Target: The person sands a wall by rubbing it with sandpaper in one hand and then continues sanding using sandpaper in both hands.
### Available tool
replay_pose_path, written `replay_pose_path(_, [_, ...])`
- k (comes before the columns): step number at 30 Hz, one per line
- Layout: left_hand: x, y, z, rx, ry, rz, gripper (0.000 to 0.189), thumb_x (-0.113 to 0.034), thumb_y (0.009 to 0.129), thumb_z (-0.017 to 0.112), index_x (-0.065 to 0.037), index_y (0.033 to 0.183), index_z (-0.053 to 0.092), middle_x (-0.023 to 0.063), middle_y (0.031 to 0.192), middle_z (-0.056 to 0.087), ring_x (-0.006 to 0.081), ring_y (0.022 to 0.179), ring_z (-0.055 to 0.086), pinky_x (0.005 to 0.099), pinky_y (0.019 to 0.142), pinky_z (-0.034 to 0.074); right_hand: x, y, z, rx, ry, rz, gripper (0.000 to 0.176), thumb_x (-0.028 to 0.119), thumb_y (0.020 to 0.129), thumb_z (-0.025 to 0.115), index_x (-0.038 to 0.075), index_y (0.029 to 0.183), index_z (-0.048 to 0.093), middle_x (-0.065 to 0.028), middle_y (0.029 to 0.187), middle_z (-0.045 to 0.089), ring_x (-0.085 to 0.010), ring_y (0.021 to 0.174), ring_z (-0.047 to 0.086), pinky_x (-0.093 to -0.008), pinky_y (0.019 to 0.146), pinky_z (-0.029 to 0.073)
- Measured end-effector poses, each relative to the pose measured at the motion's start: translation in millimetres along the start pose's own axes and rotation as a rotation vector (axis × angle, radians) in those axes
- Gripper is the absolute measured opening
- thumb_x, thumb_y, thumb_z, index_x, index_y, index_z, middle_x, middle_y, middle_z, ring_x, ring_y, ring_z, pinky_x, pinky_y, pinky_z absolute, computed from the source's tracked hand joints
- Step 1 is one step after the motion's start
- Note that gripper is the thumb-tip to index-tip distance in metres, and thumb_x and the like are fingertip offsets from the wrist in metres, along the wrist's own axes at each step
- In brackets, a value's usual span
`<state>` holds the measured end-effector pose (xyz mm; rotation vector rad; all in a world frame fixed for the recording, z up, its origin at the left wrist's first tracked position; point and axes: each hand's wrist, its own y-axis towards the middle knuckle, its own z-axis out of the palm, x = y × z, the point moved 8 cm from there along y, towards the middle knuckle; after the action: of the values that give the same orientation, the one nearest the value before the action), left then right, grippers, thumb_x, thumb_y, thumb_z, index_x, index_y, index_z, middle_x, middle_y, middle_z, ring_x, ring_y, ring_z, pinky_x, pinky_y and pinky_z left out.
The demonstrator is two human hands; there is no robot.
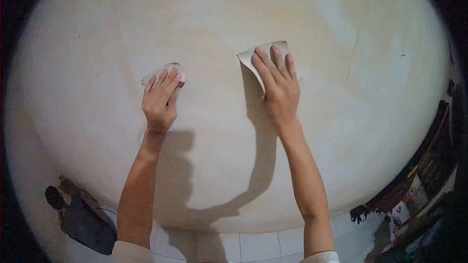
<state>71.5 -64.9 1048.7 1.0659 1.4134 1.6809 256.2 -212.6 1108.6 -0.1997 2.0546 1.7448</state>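
Both my arms reach up to a large pale wall [214,117] with cream and whitish smears. My right hand [280,85] presses a stiff, light-backed sheet of sandpaper [248,58] to the wall with its fingers laid over it. The sheet's left edge curls away and throws a shadow. On the left, my left hand [160,102] holds a smaller crumpled whitish piece [170,66] with dark ragged edges against the wall; its fingers and thumb cover much of it, and I cannot tell whether it is paper or cloth.
White floor tiles [258,246] meet the wall's foot. A dark flat object [87,224] and a rounded black item [54,197] are at lower left. Dark shelving or stacked goods [429,170] run along the right side, with a small black object [359,214] at their near end.
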Motion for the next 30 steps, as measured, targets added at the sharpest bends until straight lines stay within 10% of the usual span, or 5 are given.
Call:
replay_pose_path(24, [-1.1, 0.5, 0.2, -0.001, 0.009, 0.000, 0.032, -0.005, 0.088, 0.063, -0.011, 0.119, 0.065, 0.0063, 0.124, 0.066, 0.0273, 0.121, 0.058, 0.0472, 0.104, 0.041, 5.6, 14.6, -11.0, 0.008, 0.011, -0.119, 0.061, 0.001, 0.067, 0.072, 0.018, 0.124, 0.061, -0.0020, 0.138, 0.056, -0.0258, 0.127, 0.052, -0.0410, 0.097, 0.045])
replay_pose_path(26, [-1.7, 1.5, -1.3, 0.005, 0.003, -0.004, 0.032, -0.005, 0.088, 0.062, -0.011, 0.119, 0.065, 0.0064, 0.124, 0.066, 0.0273, 0.121, 0.058, 0.0473, 0.105, 0.040, 9.6, 14.6, -11.4, 0.036, -0.058, -0.145, 0.038, 0.015, 0.084, 0.065, 0.011, 0.121, 0.063, -0.0030, 0.132, 0.059, -0.0247, 0.126, 0.053, -0.0408, 0.101, 0.044])
replay_pose_path(30, [-1.4, 1.3, -0.8, 0.022, -0.019, -0.020, 0.033, -0.003, 0.088, 0.060, -0.011, 0.120, 0.065, 0.0067, 0.125, 0.065, 0.0274, 0.122, 0.058, 0.0472, 0.106, 0.039, 7.4, 12.2, -6.1, 0.047, -0.062, -0.105, 0.040, 0.013, 0.083, 0.064, 0.012, 0.123, 0.062, -0.0038, 0.133, 0.059, -0.0250, 0.127, 0.053, -0.0405, 0.104, 0.042])
